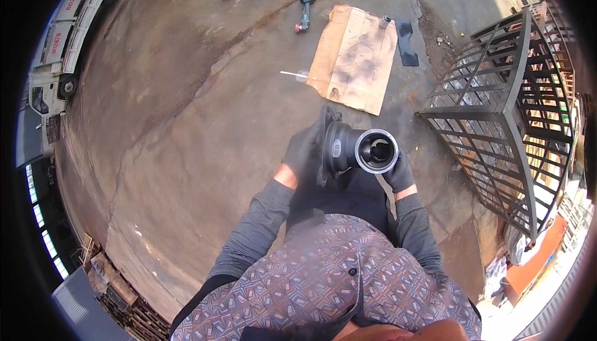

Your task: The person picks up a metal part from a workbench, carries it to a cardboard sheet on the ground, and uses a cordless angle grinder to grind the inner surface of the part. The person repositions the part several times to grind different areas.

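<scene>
while left hand [302, 149] clamped fingers on the flanged housing [339, 144], right hand [401, 174] clasped its right. cardboard [351, 61] lay beyond it.

Your gloves [301, 149] are dark grey, your buttoned garment [311, 266] geometrically patterned in several colours. Your flanged part [341, 144] is black, silver-rimmed; the cardboard [351, 55] is tan.

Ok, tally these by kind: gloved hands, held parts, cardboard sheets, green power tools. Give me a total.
Gloved hands: 2 (left hand, right hand)
Held part: 1
Cardboard: 1
Green power tool: 1
Total: 5
</scene>
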Available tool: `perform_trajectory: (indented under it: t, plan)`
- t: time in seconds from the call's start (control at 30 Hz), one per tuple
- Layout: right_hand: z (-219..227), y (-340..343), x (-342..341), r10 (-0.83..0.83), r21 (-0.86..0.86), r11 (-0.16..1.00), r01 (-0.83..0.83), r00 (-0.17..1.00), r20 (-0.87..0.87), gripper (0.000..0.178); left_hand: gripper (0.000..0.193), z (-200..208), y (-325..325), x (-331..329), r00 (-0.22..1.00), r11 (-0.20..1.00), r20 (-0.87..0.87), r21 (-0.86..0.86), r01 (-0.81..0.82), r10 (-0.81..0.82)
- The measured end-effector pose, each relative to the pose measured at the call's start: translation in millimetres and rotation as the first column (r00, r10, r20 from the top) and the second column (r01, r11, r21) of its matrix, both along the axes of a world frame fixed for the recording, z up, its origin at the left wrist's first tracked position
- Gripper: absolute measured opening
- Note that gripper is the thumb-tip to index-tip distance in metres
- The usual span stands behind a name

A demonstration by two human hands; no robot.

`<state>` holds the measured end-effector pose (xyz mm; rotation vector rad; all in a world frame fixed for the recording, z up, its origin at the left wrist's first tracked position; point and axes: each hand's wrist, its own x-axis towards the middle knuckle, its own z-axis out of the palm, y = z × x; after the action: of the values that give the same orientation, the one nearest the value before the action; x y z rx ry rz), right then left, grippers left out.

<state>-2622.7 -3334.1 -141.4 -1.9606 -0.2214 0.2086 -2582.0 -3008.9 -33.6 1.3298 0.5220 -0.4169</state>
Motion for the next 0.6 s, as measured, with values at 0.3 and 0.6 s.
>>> perform_trajectory:
  t: [0.3,0.6]
  plan:
    - [-220.3,-0.8,232.1,0.032,0.355,0.562,0.747,0.409,-0.912,0.063,0.068,-212.6,-15.4,208.4,0.945,0.986,-0.314,-0.109,-0.127,0.087]
    - [-485.3,-20.6,383.9,0.296,0.374,0.479,0.794,0.255,-0.920,0.066,0.093,-468.8,-27.1,317.9,0.930,0.991,-0.347,-0.010,-0.131,0.120]
